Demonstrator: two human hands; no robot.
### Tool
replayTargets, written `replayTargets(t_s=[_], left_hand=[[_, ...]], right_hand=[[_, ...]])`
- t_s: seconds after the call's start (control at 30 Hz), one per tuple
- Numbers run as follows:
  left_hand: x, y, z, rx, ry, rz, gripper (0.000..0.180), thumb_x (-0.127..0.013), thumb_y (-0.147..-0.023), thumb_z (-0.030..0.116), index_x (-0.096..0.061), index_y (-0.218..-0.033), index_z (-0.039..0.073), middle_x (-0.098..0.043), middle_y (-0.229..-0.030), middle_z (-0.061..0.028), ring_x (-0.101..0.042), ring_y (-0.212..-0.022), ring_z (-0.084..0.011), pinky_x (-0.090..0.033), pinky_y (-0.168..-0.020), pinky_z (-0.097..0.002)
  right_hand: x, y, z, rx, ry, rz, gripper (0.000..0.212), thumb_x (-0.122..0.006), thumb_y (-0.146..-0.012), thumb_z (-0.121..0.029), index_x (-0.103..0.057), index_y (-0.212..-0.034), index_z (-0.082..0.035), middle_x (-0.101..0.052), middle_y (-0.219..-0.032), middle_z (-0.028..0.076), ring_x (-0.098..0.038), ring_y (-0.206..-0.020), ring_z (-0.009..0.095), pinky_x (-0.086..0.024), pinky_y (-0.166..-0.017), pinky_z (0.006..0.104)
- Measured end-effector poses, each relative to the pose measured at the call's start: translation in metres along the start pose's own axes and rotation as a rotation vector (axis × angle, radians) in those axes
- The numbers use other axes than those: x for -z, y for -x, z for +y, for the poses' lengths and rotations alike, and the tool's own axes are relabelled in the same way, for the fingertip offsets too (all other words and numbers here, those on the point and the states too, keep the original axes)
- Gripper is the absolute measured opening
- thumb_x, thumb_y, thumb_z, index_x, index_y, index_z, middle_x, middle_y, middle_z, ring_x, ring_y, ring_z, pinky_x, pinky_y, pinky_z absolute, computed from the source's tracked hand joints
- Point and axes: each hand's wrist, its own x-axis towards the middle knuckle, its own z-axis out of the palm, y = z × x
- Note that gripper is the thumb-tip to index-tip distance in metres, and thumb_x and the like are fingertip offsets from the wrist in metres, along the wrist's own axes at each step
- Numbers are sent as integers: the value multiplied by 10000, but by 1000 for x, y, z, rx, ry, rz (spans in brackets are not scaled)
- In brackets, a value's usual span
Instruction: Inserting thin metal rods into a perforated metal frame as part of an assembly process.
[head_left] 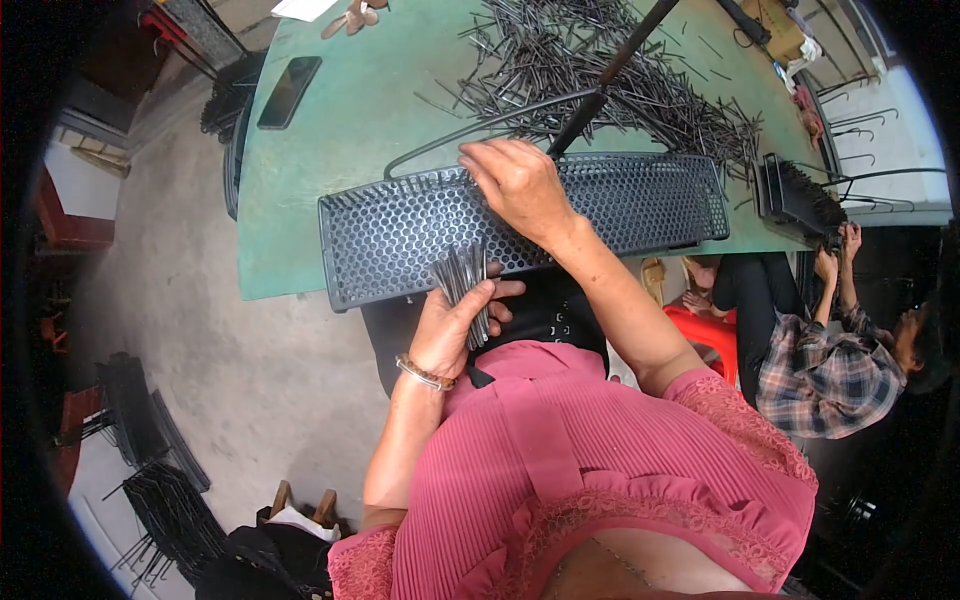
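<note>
A long black perforated metal tray point(385, 242) lies across the table's near edge in front of me. My left hand point(460, 318) is closed around a bundle of thin dark metal rods point(460, 272), held upright at the tray's near side. My right hand point(520, 188) is over the tray's far rim, fingers bent and pressed together; whatever they pinch is hidden. Short rods point(425, 184) stand in a row along that far rim. A bent metal bar point(480, 125) and a dark post point(625, 65) rise just behind the tray.
A large heap of loose rods point(560, 60) covers the green table point(300, 215) beyond the tray. A phone point(290, 92) lies at left. At right, a person in a plaid shirt point(830, 375) handles another black tray point(795, 195) near a red stool point(705, 335).
</note>
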Motion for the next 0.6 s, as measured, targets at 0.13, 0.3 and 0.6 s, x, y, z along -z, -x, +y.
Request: replayTargets(t_s=[0.13,0.3,0.6], left_hand=[[0,0,1,11,-17,0,297,-546,-882,155,-495,-1099,-42,-640,-947,-173,-588,-668,-138,-467,-532,-224],[2,-1,-1,-5,-11,-1,287,-546,-882,160,-504,-1077,-48,-635,-950,-185,-586,-675,-136,-470,-539,-226],[1,1,0,46,24,-3,279,-539,-886,158,-506,-1072,-47,-628,-956,-188,-623,-739,-173,-518,-590,-246]], right_hand=[[2,0,-5,6,48,12,134,-639,-756,-64,-620,-874,-4,-629,-786,127,-606,-708,290,-479,-652,360],[-3,3,-2,-73,-39,22,139,-632,-765,-61,-622,-886,7,-628,-785,133,-607,-715,295,-484,-644,355],[2,2,1,-93,-84,-60,136,-619,-777,-50,-620,-899,11,-620,-806,139,-606,-734,303,-485,-637,351]])
